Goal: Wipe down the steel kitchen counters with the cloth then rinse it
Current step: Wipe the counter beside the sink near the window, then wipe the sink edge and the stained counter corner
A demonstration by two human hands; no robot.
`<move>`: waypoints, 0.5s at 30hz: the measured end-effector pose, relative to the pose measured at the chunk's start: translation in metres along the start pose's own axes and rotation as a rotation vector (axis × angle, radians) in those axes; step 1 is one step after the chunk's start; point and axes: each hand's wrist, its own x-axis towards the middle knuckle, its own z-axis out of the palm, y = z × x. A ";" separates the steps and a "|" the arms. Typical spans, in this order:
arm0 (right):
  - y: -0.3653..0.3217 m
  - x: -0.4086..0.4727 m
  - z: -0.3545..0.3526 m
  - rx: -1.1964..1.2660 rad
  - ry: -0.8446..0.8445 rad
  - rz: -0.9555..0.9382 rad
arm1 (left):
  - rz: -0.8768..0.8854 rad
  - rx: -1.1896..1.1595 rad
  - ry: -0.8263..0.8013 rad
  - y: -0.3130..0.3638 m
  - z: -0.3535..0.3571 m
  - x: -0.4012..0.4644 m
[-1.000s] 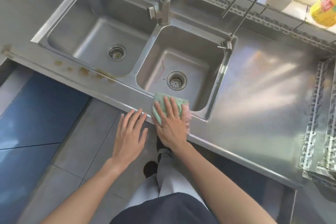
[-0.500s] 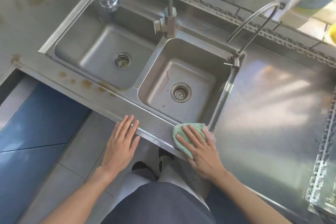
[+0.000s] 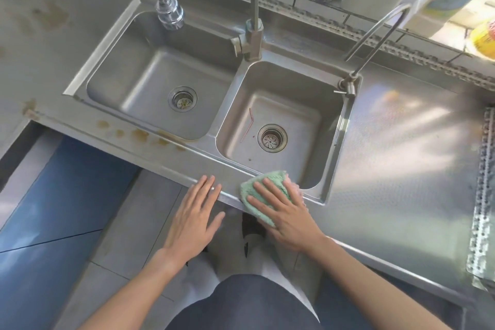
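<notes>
From my feed, the steel counter (image 3: pixel 401 169) runs across the view, and at its far left the surface is blotched with brownish marks. A row of rusty orange stains (image 3: pixel 139 134) dots the front lip just near of the left basin (image 3: pixel 160 88). The right basin (image 3: pixel 281 120) holds a thin bent red straw (image 3: pixel 247 124) lying beside its drain. My left hand (image 3: pixel 192 220) lies flat and open, fingers spread, fingertips touching the near edge of the counter, gripping nothing. Just right of it, the cloth (image 3: pixel 257 190) sits on the front rim near the right basin's near corner. It is pale mint green and fluffy, folded into a thick pad, with a pink layer peeking out along its right side, and part of it hangs over the near edge. My right hand (image 3: pixel 284 214) presses down on top of it, palm flat and fingers extended rather than curled around it. To the right, the textured counter shines with glare.
</notes>
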 end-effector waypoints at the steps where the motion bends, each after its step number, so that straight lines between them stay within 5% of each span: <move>1: 0.007 -0.014 -0.002 -0.009 -0.008 0.014 | 0.026 0.000 -0.004 -0.004 -0.002 -0.001; 4: 0.017 -0.037 -0.009 -0.022 -0.006 0.191 | 0.080 -0.019 -0.004 -0.018 -0.010 -0.005; 9: -0.046 0.029 -0.009 0.147 0.108 0.868 | 0.022 -0.087 0.043 -0.057 -0.016 -0.022; 15: -0.159 0.154 -0.003 0.120 0.087 0.539 | -0.007 -0.041 0.028 -0.098 -0.022 -0.025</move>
